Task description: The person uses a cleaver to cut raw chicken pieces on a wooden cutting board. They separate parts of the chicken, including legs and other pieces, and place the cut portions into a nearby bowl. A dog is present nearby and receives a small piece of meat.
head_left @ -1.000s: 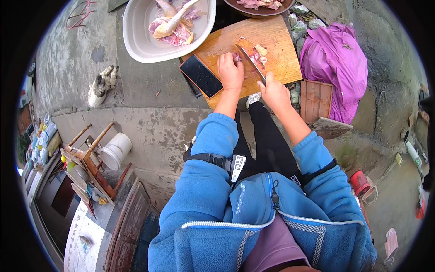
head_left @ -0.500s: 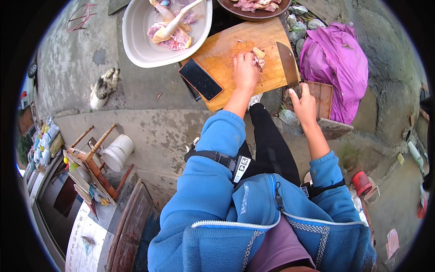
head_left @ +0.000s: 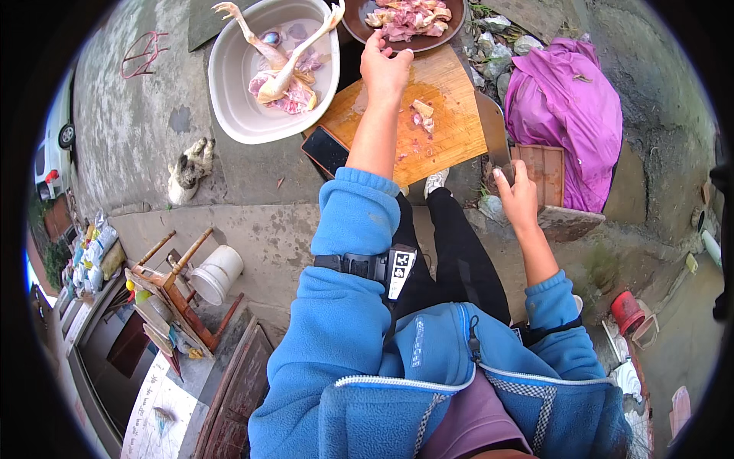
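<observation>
"So, where does the cut meat lie?"

"Some small poultry pieces lie on the wooden board, near its middle; the cleaver is at the board's right edge, its blade running alongside the wood; I can't tell whether the two touch."

"And the hands?"

"Off the board's near right corner, the right hand has its fingers closed round the cleaver's handle; the left hand is at the board's far left edge, its fingertips over the near rim of a round brown pan; those fingers are bent and slightly spread, but their undersides are hidden, so I cannot tell whether they grip anything."

"What sits close round the board?"

"Chopped meat is heaped in the pan, just beyond the board's far edge; a pale basin, just beyond the far left corner, holds a larger poultry portion with two legs; a phone lies at the board's left edge; to the board's right, past the cleaver, a purple cloth is draped beside a reddish-brown box."

"Farther out?"

"Well left of the board, a black-and-white furry animal lies on the concrete; well to the board's near right is a red bucket."
</observation>
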Available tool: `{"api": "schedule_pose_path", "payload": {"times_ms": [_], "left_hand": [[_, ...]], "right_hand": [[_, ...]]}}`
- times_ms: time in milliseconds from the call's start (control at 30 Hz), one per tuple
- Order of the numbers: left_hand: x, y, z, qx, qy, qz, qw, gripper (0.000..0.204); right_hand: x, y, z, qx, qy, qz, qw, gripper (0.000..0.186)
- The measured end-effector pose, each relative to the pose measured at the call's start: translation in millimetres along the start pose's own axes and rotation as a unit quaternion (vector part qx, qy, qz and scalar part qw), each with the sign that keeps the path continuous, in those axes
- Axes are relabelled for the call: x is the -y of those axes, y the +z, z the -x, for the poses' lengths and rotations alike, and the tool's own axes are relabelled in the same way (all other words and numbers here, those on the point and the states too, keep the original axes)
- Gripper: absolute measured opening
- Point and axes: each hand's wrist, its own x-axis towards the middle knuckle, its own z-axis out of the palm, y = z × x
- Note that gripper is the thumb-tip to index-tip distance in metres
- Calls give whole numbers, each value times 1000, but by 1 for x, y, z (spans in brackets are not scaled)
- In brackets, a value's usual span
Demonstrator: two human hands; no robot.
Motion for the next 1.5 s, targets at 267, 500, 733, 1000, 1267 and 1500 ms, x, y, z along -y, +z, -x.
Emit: {"api": "schedule_pose_path", "payload": {"times_ms": [267,500,733,1000,1267,1500], "left_hand": [[89,-11,63,124,181,-426,878,26],[86,-27,37,118,13,-194,974,25],[82,-22,66,110,225,-379,891,28],[103,-18,71,104,88,-249,959,8],[121,-44,94,5,-147,-57,987,8],[125,-40,105,-12,-137,-96,986,11]], "right_hand": [[-13,-2,3,28,33,20,999,40],[-11,4,5,42,30,11,999,40],[-12,10,3,55,27,9,998,38],[-10,13,6,45,16,7,999,37],[24,34,9,39,-86,17,995,31],[37,55,12,97,-83,85,988,31]]}}
